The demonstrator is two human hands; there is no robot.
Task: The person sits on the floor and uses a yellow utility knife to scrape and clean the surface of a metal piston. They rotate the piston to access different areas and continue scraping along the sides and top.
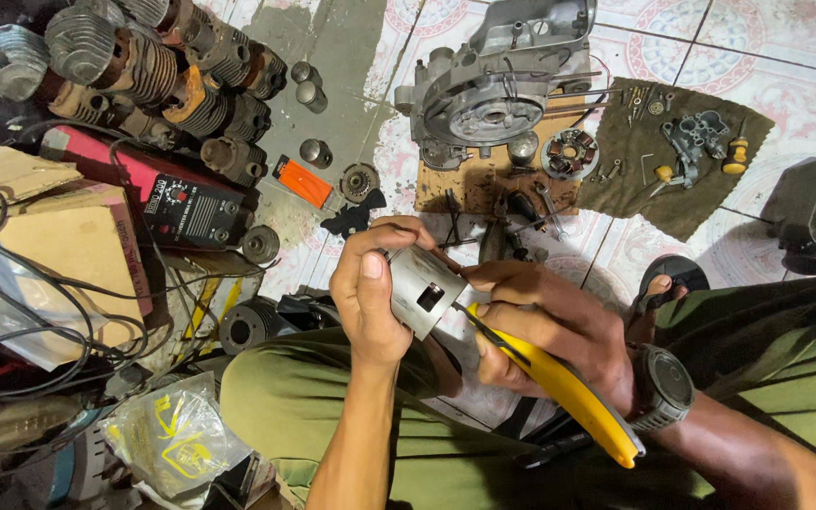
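Piston [424, 291] held over lap, just below engine case [498, 90] on floor. Left hand [370, 293] clamped round its crown end, axis running left-right, pin hole facing up-right. Right hand [550, 331] gripping yellow-handled pliers [559, 378], tips touching pin hole.

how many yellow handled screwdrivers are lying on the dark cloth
2. One small yellow-handled screwdriver lies near the middle of the dark green cloth; the other lies at its right edge, beside the grey metal part. Others may be hidden.
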